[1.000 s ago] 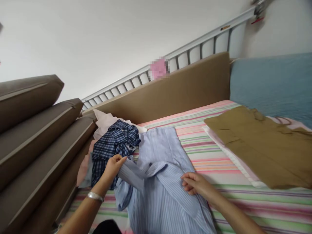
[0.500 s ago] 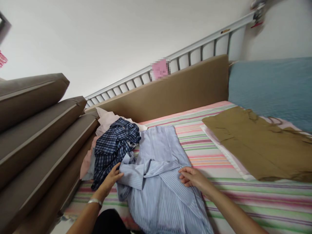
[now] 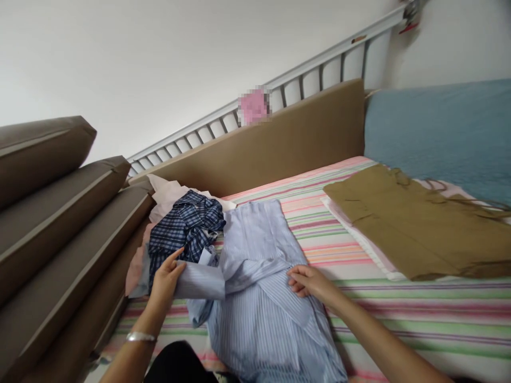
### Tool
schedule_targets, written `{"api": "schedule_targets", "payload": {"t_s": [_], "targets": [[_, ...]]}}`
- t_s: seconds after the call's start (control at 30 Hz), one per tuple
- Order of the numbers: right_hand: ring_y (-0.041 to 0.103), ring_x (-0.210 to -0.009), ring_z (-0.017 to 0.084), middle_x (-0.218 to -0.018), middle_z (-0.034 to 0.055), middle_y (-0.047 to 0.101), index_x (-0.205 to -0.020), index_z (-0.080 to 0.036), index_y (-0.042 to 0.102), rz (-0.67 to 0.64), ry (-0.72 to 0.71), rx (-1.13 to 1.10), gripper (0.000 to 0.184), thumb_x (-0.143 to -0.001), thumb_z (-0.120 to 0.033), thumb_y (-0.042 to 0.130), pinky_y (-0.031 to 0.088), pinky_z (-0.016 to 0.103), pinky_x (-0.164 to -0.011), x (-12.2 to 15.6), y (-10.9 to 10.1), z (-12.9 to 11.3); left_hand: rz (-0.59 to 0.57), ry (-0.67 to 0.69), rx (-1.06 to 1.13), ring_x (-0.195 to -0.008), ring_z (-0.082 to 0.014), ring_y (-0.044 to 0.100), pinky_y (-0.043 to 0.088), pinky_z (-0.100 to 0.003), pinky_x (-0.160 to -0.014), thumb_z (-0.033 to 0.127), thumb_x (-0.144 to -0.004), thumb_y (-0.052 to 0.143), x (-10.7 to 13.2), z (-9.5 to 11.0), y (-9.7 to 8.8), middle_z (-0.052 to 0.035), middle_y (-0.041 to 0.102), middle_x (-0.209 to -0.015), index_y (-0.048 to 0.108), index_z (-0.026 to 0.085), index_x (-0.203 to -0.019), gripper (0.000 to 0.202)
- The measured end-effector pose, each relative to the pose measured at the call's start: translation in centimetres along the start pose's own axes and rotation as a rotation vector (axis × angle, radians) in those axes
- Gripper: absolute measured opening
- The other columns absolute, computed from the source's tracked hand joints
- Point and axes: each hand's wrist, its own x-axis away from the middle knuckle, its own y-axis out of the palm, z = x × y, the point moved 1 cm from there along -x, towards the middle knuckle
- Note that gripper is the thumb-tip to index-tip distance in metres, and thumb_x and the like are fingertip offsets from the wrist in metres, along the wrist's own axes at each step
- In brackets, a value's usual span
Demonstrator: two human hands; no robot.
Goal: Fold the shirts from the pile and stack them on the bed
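Note:
A light blue striped shirt [image 3: 255, 319] lies spread on the bed, with one sleeve folded across its middle. The end of that sleeve, a wide cuff [image 3: 202, 280], is drawn out to the left. My left hand [image 3: 165, 274], with a silver bangle on the wrist, grips the cuff's edge between thumb and fingers. On the shirt's right side, my right hand [image 3: 305, 280] has its fingers curled together on the cloth where the sleeve begins. Beside my left hand is a crumpled dark blue checked shirt [image 3: 183, 223].
Pink clothes [image 3: 167, 194] lie under the checked shirt. Stacked brown cushions [image 3: 59, 229] rise at left. An olive garment [image 3: 415, 223] lies flat on white cloth at right. Behind the striped bedsheet [image 3: 311, 226] stand a brown padded board [image 3: 279, 138], a metal rail and a blue cushion [image 3: 435, 133].
My left hand has moved left and slightly up, pulling the cuff out flatter. My right hand stays at the shirt's right side. The view has shifted slightly.

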Motion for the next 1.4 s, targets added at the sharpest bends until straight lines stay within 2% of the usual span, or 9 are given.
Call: {"api": "schedule_targets", "payload": {"t_s": [0.13,0.27,0.4,0.6,0.73,0.87,1.0,1.2,1.4], "targets": [[0.058,-0.056,0.009,-0.067,0.0000,0.061,-0.079,-0.016,0.057,0.006,-0.002,0.002,0.011,-0.073,-0.026,0.057,0.046,0.020,-0.052,-0.1,0.0,0.1,-0.010,-0.091,-0.051,-0.055,-0.0103,0.043,0.029,-0.022,-0.052,0.042,-0.056,0.069,-1.5,0.9,0.0,0.0053,0.048,-0.056,0.062,0.012,-0.109,0.061],[0.058,-0.057,0.009,-0.068,0.0004,0.061,-0.080,-0.017,0.058,0.011,-0.012,0.006,0.013,-0.073,-0.028,0.058,0.046,0.020,-0.053,-0.1,0.0,0.3,0.012,-0.180,-0.060,-0.059,-0.0124,0.050,0.036,-0.023,-0.055,0.037,-0.051,0.073,-1.9,-2.2,0.5,0.0018,0.057,-0.059,0.065,0.011,-0.102,0.058],[0.059,-0.058,0.009,-0.070,0.0011,0.062,-0.082,-0.016,0.058,0.016,-0.014,0.011,0.011,-0.076,-0.025,0.054,0.046,0.019,-0.052,-0.1,0.0,0.4,-0.026,-0.292,0.044,-0.074,-0.0185,0.061,0.045,-0.028,-0.062,0.044,-0.058,0.070,-0.2,-6.1,0.4,-0.0081,0.067,-0.082,0.052,0.009,-0.122,0.075],[0.058,-0.057,0.008,-0.069,0.0004,0.062,-0.081,-0.017,0.058,0.006,-0.010,0.015,0.011,-0.076,-0.026,0.055,0.046,0.019,-0.053,-0.2,0.0,0.4,-0.167,-0.282,0.112,-0.090,-0.0201,0.063,0.047,-0.029,-0.080,0.039,-0.053,0.077,3.2,-9.6,-0.8,-0.0075,0.068,-0.096,0.026,0.016,-0.140,0.103],[0.058,-0.056,0.008,-0.068,-0.0002,0.061,-0.079,-0.016,0.058,0.016,0.001,0.020,0.010,-0.075,-0.025,0.056,0.046,0.018,-0.052,0.0,0.1,0.1,-0.121,-0.167,-0.036,-0.067,-0.0161,0.059,0.046,-0.026,-0.062,0.042,-0.051,0.076,2.9,-9.2,-1.3,0.0003,0.064,-0.070,0.042,0.011,-0.132,0.093],[0.058,-0.057,0.008,-0.068,-0.0001,0.061,-0.081,-0.016,0.058,0.024,-0.002,0.026,0.009,-0.078,-0.022,0.052,0.046,0.018,-0.051,0.2,0.2,-0.1,0.001,-0.074,-0.091,-0.053,-0.0104,0.049,0.037,-0.021,-0.049,0.045,-0.056,0.071,0.8,-5.6,-2.1,0.0069,0.051,-0.057,0.051,0.016,-0.125,0.077],[0.059,-0.057,0.008,-0.067,-0.0004,0.061,-0.080,-0.016,0.058,0.017,-0.001,0.030,0.009,-0.076,-0.023,0.053,0.046,0.019,-0.052,0.1,0.1,0.0,0.020,-0.207,-0.027,-0.055,-0.0102,0.052,0.039,-0.020,-0.051,0.038,-0.056,0.074,-0.9,-3.3,-2.3,0.0046,0.055,-0.061,0.054,0.016,-0.121,0.071],[0.058,-0.057,0.009,-0.068,-0.0001,0.062,-0.079,-0.017,0.058,0.016,-0.024,0.020,0.010,-0.074,-0.026,0.056,0.046,0.020,-0.053,0.1,0.1,0.1,-0.025,-0.507,0.097,-0.067,-0.0162,0.063,0.047,-0.026,-0.058,0.033,-0.063,0.071,1.1,-6.6,-0.8,-0.0070,0.066,-0.084,0.041,0.015,-0.131,0.077],[0.058,-0.055,0.009,-0.066,-0.0002,0.060,-0.078,-0.016,0.058,0.018,-0.004,0.031,0.008,-0.078,-0.019,0.051,0.045,0.020,-0.052,0.3,0.2,-0.1,-0.049,-0.411,0.090,-0.078,-0.0170,0.063,0.049,-0.028,-0.070,0.031,-0.059,0.075,4.8,-10.4,-1.4,-0.0078,0.068,-0.092,0.033,0.015,-0.136,0.090]]}}
